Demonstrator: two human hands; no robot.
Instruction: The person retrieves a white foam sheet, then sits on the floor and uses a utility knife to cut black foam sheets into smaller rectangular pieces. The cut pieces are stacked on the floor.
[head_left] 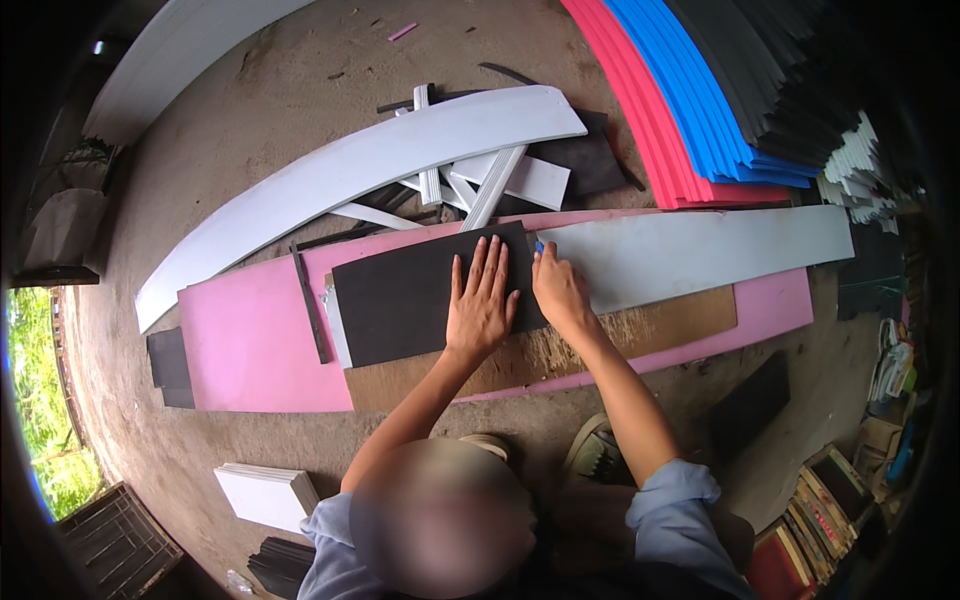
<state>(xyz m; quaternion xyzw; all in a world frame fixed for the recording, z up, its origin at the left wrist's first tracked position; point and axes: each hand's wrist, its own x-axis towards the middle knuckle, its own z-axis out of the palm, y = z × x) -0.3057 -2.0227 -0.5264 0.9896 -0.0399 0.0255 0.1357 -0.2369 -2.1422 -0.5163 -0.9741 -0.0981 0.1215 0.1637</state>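
My left hand (481,312) lies flat with fingers spread on a black foam sheet (395,298), pressing near its right end. In my right hand (562,287) is a blue-handled utility knife (540,246), gripped at that sheet's right edge; its blade is hard to make out. A long pale grey-white sheet (700,248) reaches off to the right from beside the knife. Beneath lies a worn brown board (650,328) with a scored surface, resting on a large pink foam sheet (245,335).
A long white sheet (350,165) and several white strips (495,185) lie beyond the work. At the far right stand stacks of red (655,130), blue (690,90) and black sheets (765,70). White blocks (265,497) sit on the floor at near left.
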